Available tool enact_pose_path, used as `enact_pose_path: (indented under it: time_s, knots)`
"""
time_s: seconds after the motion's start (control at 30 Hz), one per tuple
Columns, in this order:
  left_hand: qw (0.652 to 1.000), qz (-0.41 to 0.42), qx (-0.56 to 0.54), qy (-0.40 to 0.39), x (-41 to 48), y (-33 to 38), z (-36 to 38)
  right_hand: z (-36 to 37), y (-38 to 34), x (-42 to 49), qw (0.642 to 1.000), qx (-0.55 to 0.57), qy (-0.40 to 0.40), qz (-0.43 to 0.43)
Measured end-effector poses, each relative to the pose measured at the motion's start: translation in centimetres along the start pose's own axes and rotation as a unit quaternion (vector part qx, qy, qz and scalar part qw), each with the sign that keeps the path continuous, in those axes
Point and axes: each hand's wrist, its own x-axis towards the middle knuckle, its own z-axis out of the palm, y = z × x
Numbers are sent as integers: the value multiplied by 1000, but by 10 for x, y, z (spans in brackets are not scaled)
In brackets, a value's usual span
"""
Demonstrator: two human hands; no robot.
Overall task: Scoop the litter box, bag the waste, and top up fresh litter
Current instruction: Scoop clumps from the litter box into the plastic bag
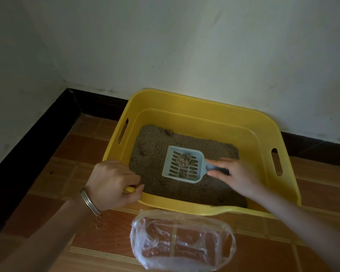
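**Count of things in view**

1 litter box (204,107), yellow. It has 2 handle slots: one (123,131) on the 9 o'clock wall, one (276,161) on the 3 o'clock wall.

1 scoop (185,163), approx. at the box centre.

At least 3 clumps: one (169,132) at 11 o'clock of the litter, one (142,150) at 9 o'clock, one (183,160) on the scoop.

1 plastic bag (182,240), clear, at 6 o'clock from the box.

2 hands: left hand (112,183), right hand (234,173).

Bangles (89,202): several thin ones, exact no. I cannot tell.

Spilled grains (101,222): 1 small group, too many to count.
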Motion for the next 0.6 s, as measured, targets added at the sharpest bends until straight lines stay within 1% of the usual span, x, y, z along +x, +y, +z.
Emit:
enact_pose_path:
  time_s: [0.1, 0.2, 0.3, 0.5, 0.6]
  knots:
    - [1000, -2, -5, -1, 0, 1, 0, -9, -1, -2, 999, 25, 14, 24]
    - [1000, -4, -5, -2, 0, 2, -1, -17, -1, -2, 999, 12, -14, 31]
    - [1000, -9, 4, -8, -1, 3, -2, -18, -3, -5, 999, 16, -8, 37]
    - [1000, -9, -5, 1, -2, 4, -2, -13, -10, -17, 995, 82, -31, 50]
    - [1000, -21, -6, 14, -5, 8, -4, -16, -17, -24, 995, 84, -32, 47]
